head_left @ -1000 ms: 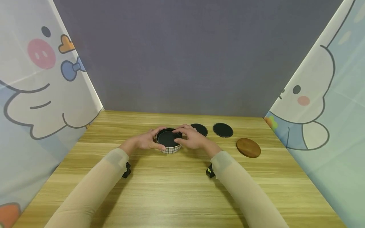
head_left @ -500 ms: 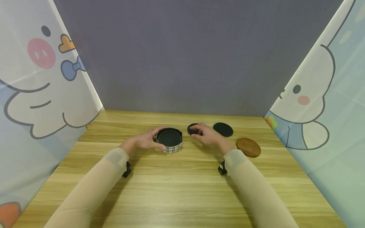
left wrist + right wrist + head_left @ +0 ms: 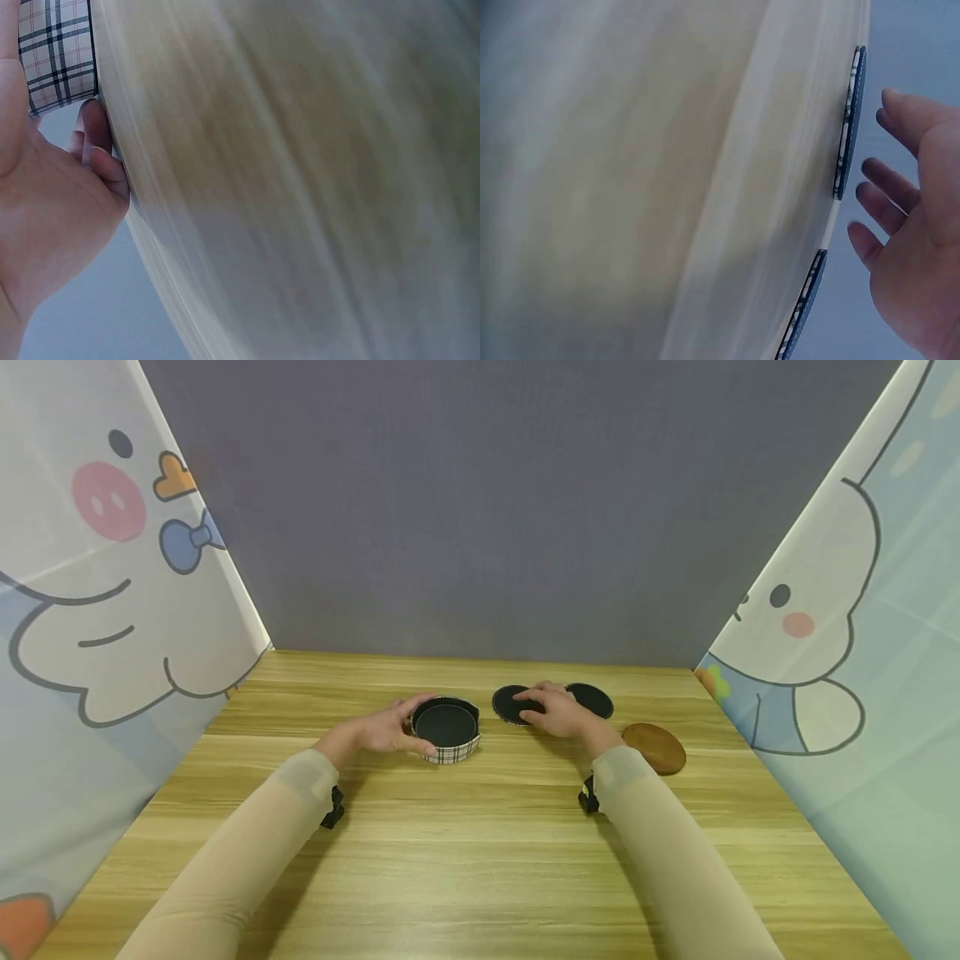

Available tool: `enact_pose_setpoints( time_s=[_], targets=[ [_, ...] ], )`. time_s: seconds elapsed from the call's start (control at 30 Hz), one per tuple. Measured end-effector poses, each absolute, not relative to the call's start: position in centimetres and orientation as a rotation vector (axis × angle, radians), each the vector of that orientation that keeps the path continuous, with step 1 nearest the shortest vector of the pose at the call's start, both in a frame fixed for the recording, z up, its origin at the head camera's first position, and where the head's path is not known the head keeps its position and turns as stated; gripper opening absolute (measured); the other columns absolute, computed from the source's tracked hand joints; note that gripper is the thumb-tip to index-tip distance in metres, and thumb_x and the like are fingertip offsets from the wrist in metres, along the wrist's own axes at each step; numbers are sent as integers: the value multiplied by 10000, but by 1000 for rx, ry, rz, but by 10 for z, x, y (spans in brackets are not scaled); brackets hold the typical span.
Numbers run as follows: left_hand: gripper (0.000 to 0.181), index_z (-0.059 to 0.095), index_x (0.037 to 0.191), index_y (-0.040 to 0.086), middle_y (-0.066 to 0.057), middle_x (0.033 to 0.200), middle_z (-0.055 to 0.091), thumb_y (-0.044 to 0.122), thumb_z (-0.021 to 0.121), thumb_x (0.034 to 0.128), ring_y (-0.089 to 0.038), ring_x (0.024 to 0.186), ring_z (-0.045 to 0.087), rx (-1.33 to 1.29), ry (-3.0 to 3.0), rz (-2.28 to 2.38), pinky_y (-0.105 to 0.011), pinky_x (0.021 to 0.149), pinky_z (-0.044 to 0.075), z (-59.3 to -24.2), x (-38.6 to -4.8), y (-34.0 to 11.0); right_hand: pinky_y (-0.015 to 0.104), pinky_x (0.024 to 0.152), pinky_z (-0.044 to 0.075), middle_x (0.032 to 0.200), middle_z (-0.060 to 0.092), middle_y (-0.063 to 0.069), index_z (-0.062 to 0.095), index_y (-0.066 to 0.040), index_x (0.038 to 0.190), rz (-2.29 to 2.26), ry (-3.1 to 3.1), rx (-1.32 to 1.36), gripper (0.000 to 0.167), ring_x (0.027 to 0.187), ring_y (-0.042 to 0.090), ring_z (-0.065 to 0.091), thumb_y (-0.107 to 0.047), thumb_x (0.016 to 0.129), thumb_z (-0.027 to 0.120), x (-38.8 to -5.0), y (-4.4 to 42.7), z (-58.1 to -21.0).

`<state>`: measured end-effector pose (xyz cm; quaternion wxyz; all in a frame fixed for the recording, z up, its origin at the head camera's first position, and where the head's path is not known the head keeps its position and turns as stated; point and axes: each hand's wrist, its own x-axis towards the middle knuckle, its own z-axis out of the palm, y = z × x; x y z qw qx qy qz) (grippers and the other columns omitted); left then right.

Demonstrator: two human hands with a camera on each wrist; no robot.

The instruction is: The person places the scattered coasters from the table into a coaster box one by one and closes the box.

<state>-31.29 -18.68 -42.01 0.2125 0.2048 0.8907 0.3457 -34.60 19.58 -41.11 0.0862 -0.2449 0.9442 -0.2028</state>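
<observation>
A round coaster holder (image 3: pixel 456 752) with plaid sides and a black inside sits on the table, left of centre. My left hand (image 3: pixel 386 729) grips its left side, thumb at the front and fingers behind; the left wrist view shows the plaid wall (image 3: pixel 58 52) beside the fingers. Over a black round coaster (image 3: pixel 506 703) hovers my right hand (image 3: pixel 561 712), fingers loosely bent and holding nothing. In the right wrist view its fingertips stay a little off the coaster's edge (image 3: pixel 850 124). Another black coaster (image 3: pixel 592 700) lies behind the right hand, partly covered by it.
A brown wooden disc (image 3: pixel 654 748) lies to the right of the right wrist. The wood-grain table (image 3: pixel 450 860) meets a grey wall (image 3: pixel 480 527) at the back. Cartoon-printed cloth panels (image 3: pixel 82 635) stand on both sides.
My right hand has left the coaster holder and moved right, over the nearer black coaster, then slightly farther right. The left hand and the holder have stayed put.
</observation>
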Motion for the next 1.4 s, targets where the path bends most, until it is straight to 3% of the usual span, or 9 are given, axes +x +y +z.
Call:
enact_pose_setpoints(
  time_s=[0.13, 0.3, 0.5, 0.8, 1.23, 1.4],
  targets=[
    [1190, 107, 1784, 294, -322, 1692, 210, 582, 869, 917, -526, 1459, 434, 578, 2478, 952, -765, 1227, 295, -421, -314, -186, 793, 1286, 96, 1805, 278, 179, 501, -238, 1671, -482, 2814, -717, 507, 1660, 493, 212, -324, 1173, 540, -350, 194, -412],
    [1191, 108, 1783, 280, -349, 1699, 185, 595, 863, 917, -564, 1490, 384, 597, 2480, 944, -787, 1220, 283, -423, -316, -186, 787, 1291, 91, 1840, 215, 116, 439, -312, 1702, -393, 2776, -650, 517, 1680, 460, 188, -346, 1188, 496, -354, 191, -416],
    [1166, 125, 1780, 304, -323, 1699, 183, 561, 872, 922, -548, 1484, 401, 587, 2466, 970, -776, 1226, 282, -424, -317, -188, 795, 1288, 62, 1844, 207, 99, 461, -322, 1689, -464, 2750, -610, 507, 1685, 478, 155, -340, 1184, 512, -352, 188, -416],
    [1181, 121, 1782, 297, -351, 1753, 103, 587, 868, 915, -615, 1600, 210, 590, 2488, 936, -818, 1232, 224, -422, -315, -189, 813, 1276, 52, 1835, 235, 103, 496, -316, 1669, -467, 2721, -622, 504, 1689, 469, 148, -343, 1169, 558, -341, 190, -412],
    [1194, 118, 1783, 300, -315, 1692, 224, 579, 879, 907, -550, 1500, 382, 593, 2487, 954, -768, 1235, 283, -424, -315, -189, 837, 1255, 86, 1815, 281, 113, 527, -347, 1647, -432, 2700, -693, 509, 1680, 504, 146, -373, 1145, 608, -316, 202, -411],
    [1192, 113, 1784, 301, -319, 1703, 210, 583, 873, 910, -553, 1506, 380, 596, 2493, 948, -773, 1233, 283, -424, -316, -188, 860, 1235, 88, 1803, 302, 133, 553, -331, 1632, -461, 2692, -735, 506, 1668, 547, 143, -356, 1133, 635, -305, 207, -411]
  ],
)
